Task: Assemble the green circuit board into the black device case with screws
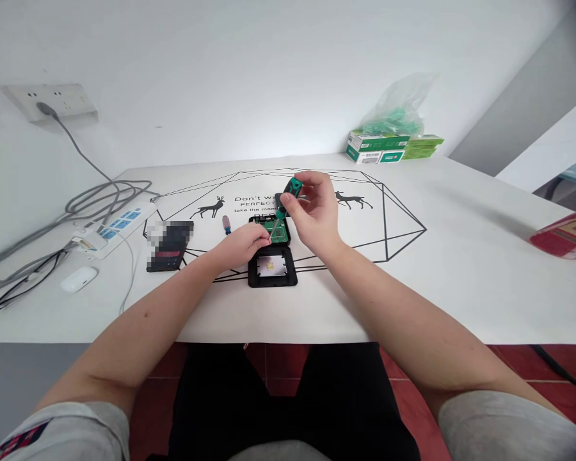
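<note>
My right hand (pixel 317 208) is closed round the green and black handle of a screwdriver (pixel 292 189). Its shaft slants down to the left, toward a green circuit board (pixel 281 232) in a black case. At the board's left side is my left hand (pixel 246 243), its fingertips pinched together near the screwdriver's tip; whether they grip the shaft or something small is hidden. In front of the board lies a black cover (pixel 272 282) with a silvery plate and a yellowish square inside. A small dark part behind the board is partly covered by the screwdriver.
A second small screwdriver (pixel 226 225) lies left of the board, beside a dark phone (pixel 173 246), partly pixelated. Farther left are a power strip (pixel 125 227), grey cables, a white earbud case (pixel 79 279) and glasses (pixel 29 282). Green boxes (pixel 379 147) stand at the back right.
</note>
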Demonstrator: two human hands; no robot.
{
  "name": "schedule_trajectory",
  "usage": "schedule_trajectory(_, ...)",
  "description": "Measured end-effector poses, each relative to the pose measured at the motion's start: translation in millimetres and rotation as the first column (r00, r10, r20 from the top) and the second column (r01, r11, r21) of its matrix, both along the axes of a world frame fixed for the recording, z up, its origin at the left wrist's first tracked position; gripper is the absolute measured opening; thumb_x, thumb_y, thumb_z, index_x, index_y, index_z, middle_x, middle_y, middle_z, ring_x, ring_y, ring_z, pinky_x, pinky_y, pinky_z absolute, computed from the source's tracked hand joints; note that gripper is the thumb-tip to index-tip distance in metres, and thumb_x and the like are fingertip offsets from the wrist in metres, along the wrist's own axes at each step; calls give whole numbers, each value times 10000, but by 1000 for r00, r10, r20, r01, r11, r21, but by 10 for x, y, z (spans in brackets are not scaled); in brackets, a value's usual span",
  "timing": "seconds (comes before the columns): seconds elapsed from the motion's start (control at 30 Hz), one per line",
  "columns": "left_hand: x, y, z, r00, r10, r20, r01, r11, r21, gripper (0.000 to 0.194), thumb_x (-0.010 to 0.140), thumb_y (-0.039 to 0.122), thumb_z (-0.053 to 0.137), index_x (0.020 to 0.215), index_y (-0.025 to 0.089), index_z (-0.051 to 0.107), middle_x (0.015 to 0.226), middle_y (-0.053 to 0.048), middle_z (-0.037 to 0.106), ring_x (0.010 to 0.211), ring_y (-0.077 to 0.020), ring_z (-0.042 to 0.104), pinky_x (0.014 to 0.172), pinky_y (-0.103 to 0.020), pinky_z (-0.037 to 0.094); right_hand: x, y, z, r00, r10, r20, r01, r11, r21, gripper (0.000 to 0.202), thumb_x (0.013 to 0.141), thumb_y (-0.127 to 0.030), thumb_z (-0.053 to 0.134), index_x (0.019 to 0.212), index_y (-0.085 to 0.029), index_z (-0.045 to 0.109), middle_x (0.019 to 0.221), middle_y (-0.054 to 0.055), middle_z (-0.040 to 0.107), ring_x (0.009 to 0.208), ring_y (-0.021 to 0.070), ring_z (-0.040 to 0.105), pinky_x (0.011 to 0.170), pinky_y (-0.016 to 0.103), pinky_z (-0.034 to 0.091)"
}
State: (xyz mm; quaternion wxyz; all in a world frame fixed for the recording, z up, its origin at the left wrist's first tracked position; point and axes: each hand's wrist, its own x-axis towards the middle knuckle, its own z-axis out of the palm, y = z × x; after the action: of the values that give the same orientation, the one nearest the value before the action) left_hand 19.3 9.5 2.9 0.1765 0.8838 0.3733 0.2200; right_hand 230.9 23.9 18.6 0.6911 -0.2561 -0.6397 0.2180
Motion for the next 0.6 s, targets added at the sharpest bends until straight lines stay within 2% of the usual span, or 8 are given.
schedule_trajectory(0.17,47,-45,-24,999,-33,-22,34,999,6,203,1068,258,449,932,245,600,1023,-68,707,1070,-264,666,1010,-442,560,14,-13,53,996,66,52,-66,998,-9,434,894,-564,830,1194,-343,607,1098,8,598,891,164,582,650,298,546)
schedule_trajectory(0.4,120,-115,-8,995,-94,-43,93,995,-19,216,1075,279,499,962,248,680,1035,-61,737,1093,-267,671,1031,-448,559,94,-82,143,973,169,159,-162,985,-53,429,883,-568,833,1175,-319,639,1124,22,637,892,167,614,701,324,588)
schedule_trajectory(0.5,85,-103,28,991,-127,-32,128,991,30,248,1089,348,521,1028,247,739,1105,-74,767,1144,-281,666,1071,-479,543,105,-112,158,974,143,179,-137,990,-41,395,880,-522,834,1143,-299,640,1078,22,642,865,165,612,655,311,566)
schedule_trajectory(0.6,12,-64,52,995,-97,-28,99,988,118,275,1090,351,506,1066,252,761,1160,-84,777,1183,-296,658,1094,-507,523,106,-128,154,965,134,226,-133,991,-20,342,868,-441,834,1103,-288,639,1026,17,638,824,160,597,625,305,549)
